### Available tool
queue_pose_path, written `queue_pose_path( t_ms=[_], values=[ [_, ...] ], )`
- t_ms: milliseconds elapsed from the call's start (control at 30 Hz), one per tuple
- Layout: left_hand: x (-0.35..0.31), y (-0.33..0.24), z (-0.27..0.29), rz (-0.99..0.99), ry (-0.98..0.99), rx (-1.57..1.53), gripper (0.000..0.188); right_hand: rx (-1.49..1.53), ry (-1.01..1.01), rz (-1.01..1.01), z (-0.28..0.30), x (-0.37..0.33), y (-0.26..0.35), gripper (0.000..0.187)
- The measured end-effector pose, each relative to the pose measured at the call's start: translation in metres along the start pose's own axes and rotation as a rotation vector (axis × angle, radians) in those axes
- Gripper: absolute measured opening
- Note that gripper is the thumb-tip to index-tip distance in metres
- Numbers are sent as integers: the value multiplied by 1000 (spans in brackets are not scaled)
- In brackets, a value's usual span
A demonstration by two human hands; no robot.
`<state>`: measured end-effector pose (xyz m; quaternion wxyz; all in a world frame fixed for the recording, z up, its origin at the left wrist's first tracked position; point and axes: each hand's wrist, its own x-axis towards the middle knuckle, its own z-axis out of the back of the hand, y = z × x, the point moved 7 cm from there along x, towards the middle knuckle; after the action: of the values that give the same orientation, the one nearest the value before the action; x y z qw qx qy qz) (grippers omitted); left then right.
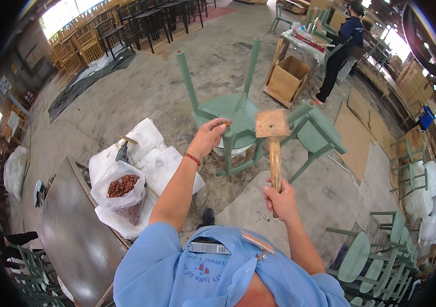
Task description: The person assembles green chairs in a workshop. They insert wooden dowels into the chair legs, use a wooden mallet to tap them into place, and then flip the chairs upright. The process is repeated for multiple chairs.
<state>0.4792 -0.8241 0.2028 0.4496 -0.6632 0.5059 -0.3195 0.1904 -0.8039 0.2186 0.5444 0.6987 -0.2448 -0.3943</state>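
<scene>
Right hand (281, 200), nearest my lens: fingers wrapped tight round the lower end of the wooden mallet with the square block head (273, 124), head raised and poised above the work. I judge the mallet top-heavy and stiff; a grip low on the handle gives swing, though the bare wood may slip in a sweaty palm.

Left hand (208, 137), red bead bracelet at the wrist: fingertips pinched together at the top of one leg of the upturned sage-green wooden chair (230, 115). Whether they hold a small peg or cap I cannot tell.

Chair: seat down on a support, legs up, just ahead of me at mid-frame. I judge it rigid, moderately light, its painted surface easy to mark; best steadied by a leg or a rung near the joint.

Beside it, to the right: a second sage-green chair lying tilted (316, 134).

To the left: clear plastic bag of small reddish-brown pieces (121, 187), resting on white foam sheets (149, 148), next to a dark brown tabletop (72, 233).

Farther out: open cardboard box (288, 77); a person in dark clothes at a bench (341, 48); stacked green chairs at lower right (381, 256).
</scene>
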Motion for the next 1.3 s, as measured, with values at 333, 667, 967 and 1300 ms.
queue_pose_path(
  t_ms=[333,667,967,1300],
  values=[
    [3,14,1,22,81,47,33,-187,-13,32,11,-4,25,46],
    [2,14,0,10,89,23,38,-665,-23,232,5,8,82,51],
    [2,15,0,16,115,62,38,-1057,13,248,-12,12,128,51],
    [0,14,-2,-76,6,47,49,-870,-5,413,-19,26,159,53]
  ],
)
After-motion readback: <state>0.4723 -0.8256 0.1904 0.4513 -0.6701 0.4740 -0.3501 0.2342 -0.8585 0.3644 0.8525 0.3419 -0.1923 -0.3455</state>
